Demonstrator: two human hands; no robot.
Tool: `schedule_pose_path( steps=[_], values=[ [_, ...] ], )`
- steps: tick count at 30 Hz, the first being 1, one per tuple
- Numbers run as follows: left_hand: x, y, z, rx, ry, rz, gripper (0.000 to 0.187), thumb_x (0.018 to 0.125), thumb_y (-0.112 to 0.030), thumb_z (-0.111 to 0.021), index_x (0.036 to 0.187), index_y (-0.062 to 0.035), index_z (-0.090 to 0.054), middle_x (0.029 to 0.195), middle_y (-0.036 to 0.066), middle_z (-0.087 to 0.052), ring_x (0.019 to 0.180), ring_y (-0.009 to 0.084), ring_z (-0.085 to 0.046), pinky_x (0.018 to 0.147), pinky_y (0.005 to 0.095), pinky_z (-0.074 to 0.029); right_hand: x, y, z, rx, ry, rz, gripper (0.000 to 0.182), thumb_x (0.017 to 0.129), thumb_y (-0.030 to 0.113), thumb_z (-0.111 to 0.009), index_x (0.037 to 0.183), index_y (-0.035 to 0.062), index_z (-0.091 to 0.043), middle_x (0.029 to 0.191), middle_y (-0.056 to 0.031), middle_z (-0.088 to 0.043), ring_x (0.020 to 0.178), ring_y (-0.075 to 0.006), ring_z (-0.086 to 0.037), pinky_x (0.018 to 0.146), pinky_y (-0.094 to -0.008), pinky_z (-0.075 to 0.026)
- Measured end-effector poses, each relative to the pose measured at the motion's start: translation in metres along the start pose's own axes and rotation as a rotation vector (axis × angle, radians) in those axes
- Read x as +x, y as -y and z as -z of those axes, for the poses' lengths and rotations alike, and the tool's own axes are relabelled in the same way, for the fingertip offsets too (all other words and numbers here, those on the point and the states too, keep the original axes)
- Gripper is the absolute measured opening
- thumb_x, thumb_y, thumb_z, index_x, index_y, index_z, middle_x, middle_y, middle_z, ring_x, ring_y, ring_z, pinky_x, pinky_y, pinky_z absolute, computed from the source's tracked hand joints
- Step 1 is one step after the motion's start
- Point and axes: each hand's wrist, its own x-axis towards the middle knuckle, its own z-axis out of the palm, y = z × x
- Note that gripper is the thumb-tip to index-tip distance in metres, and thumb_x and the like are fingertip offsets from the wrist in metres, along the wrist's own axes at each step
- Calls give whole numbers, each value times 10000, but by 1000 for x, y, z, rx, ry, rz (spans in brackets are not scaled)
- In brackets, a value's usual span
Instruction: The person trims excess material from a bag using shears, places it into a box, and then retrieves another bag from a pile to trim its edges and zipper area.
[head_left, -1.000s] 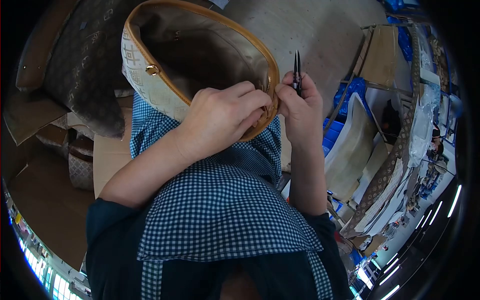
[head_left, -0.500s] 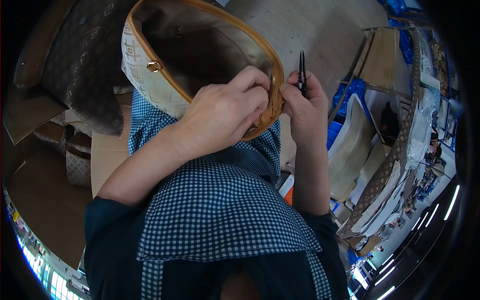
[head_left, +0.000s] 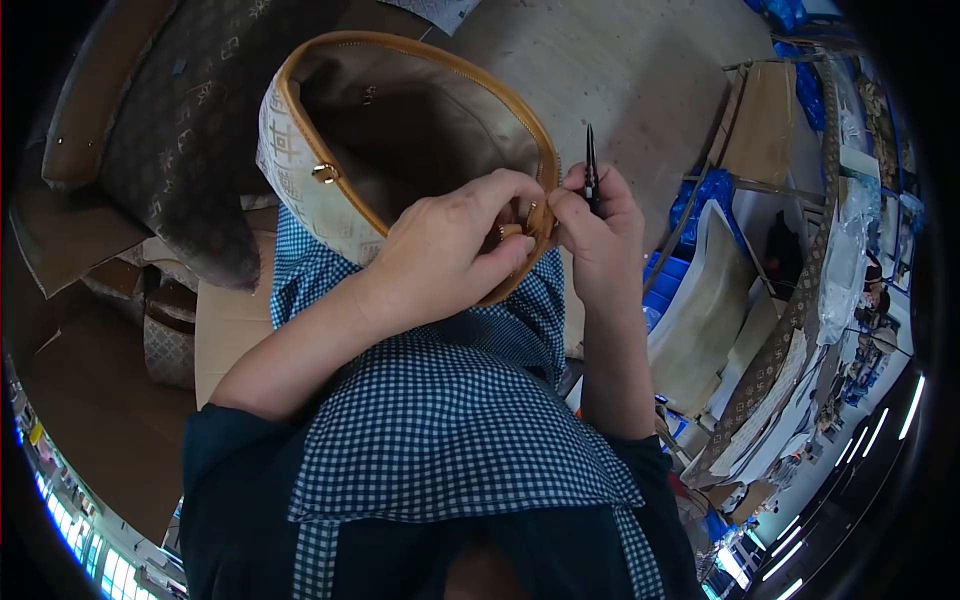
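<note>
A cream patterned handbag (head_left: 300,175) with tan leather trim lies tilted on my lap, its mouth open toward me and its grey-beige lining showing. My left hand (head_left: 440,245) curls over the near right part of the rim, thumb and fingers closed around the tan trim and zipper end. Opposite it, my right hand (head_left: 600,225) pinches the outer side of the same rim between thumb and forefinger. Slim black tweezers (head_left: 591,165) are tucked in that hand, points upward. My fingers partly hide the trim between the hands. A gold-coloured metal fitting (head_left: 325,173) sits on the left rim.
Brown patterned bag pieces (head_left: 180,140) are heaped at left, beside a cardboard sheet (head_left: 225,335). At right stands a metal-framed rack with boards (head_left: 715,310), blue plastic (head_left: 705,205) and a blue crate (head_left: 665,280). The floor (head_left: 620,70) stretches ahead.
The bag has shifted slightly down in view. My left fingers have opened a little and moved along the rim, the thumb now showing. My right hand sits slightly lower, tweezers still in it.
</note>
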Motion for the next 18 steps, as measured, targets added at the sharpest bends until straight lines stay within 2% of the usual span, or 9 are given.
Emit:
schedule_pose_path(
  steps=[4, 10, 14, 18],
  values=[
    [-4, -3, 2, -91, 0, 135, 262, 868, -119, -647, 1119, -54, -612, 866, 77, -623, 702, 144, -629, 600, 265, -505, -2, -1, -6, -20, -22, 11, 115, 870, 24, -610, 974, 20, -561, 831, -43, -625, 667, -94, -611, 532, -230, -527],
    [-4, -4, 7, 2, 60, 67, 76, 877, -84, -623, 893, -11, -632, 812, 60, -574, 692, 130, -592, 589, 250, -479, -2, -2, -6, -50, -46, 24, 127, 868, 26, -619, 983, 24, -566, 832, -37, -617, 665, -88, -602, 524, -229, -526],
    [-5, 0, 4, -70, -16, 28, 73, 882, -85, -617, 880, -12, -621, 814, 62, -556, 684, 141, -572, 572, 260, -459, -1, 1, -4, -56, -52, 23, 131, 865, 24, -622, 983, 26, -568, 830, -35, -616, 661, -86, -599, 525, -224, -521],
    [-4, 1, 2, -61, -17, -17, 79, 889, -91, -609, 867, -15, -614, 817, 67, -553, 675, 155, -566, 570, 271, -450, 1, 3, 3, -235, -8, 42, 151, 878, 94, -667, 988, 27, -590, 817, -23, -634, 676, -74, -592, 530, -212, -500]
  ],
)
